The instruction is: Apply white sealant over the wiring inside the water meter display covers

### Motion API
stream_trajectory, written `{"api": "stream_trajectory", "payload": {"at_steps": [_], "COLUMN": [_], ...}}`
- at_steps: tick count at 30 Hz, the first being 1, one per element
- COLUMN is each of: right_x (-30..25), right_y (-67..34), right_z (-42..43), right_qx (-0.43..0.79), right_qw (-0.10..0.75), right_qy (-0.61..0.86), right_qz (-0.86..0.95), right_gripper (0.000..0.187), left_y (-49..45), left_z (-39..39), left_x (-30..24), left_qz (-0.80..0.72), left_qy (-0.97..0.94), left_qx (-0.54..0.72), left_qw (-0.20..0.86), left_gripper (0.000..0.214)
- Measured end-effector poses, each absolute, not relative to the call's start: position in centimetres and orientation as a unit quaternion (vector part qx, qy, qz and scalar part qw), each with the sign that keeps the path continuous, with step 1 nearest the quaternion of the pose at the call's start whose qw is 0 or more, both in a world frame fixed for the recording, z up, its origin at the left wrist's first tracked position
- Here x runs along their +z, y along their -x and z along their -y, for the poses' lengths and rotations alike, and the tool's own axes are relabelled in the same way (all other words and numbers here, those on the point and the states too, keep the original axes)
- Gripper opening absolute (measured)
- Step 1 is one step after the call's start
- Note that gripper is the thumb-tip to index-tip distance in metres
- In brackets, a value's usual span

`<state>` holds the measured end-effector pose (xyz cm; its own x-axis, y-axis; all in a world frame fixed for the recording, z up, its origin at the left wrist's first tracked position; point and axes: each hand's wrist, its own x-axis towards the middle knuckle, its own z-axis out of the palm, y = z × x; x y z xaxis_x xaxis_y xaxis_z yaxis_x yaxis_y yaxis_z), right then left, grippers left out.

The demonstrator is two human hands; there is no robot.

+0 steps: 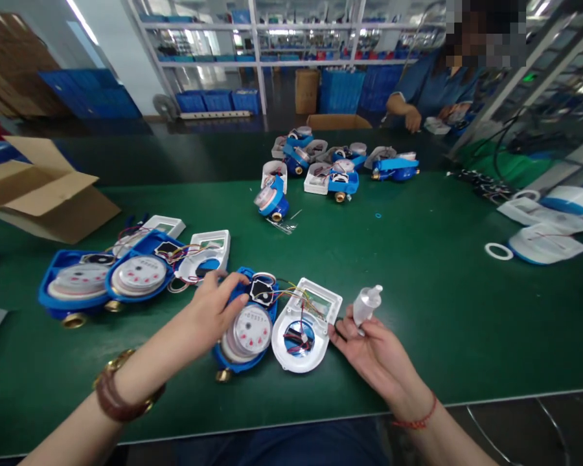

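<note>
Blue-bodied and dial-up, the water meter [252,330] sits on the green tabletop [418,259] near its front edge, between the two hands. Here's the left hand [216,303], thumb and fingers slightly parted, laid on the meter's upper left rim. Across the way, the right hand [376,356] has its fingers curled round a translucent nozzle bottle [364,305], nozzle pointing up, fingertips just beside the white cover [291,360]. That cover lies open side up next to the meter, thin coloured wires [295,293] running between them. Two more wired meters [143,275] sit off to the left.
</note>
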<state>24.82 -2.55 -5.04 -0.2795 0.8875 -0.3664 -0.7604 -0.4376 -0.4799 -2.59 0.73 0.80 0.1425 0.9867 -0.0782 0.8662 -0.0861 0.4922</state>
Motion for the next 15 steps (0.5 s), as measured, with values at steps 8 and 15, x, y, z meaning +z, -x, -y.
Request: {"api": "stream_trajectory", "payload": {"at_steps": [8, 15], "right_x": [-4.5, -4.7], "right_y": [-25.1, -25.4], "right_z": [0.0, -2.4], "right_qx": [0.796, 0.781], "right_qw": [0.513, 0.453], "right_qy": [0.292, 0.345], "right_qz": [0.132, 0.257], "right_gripper": [0.006, 0.012], "left_y": [-4.6, -2.6], "left_z": [-1.4, -8.3], "left_x": [0.8, 0.7], "left_qz": [-0.397, -0.325], "left_qy": [-0.911, -0.919], "left_qx": [0.003, -0.08], "left_qw": [0.111, 0.21], "left_gripper": [0.025, 0.012]}}
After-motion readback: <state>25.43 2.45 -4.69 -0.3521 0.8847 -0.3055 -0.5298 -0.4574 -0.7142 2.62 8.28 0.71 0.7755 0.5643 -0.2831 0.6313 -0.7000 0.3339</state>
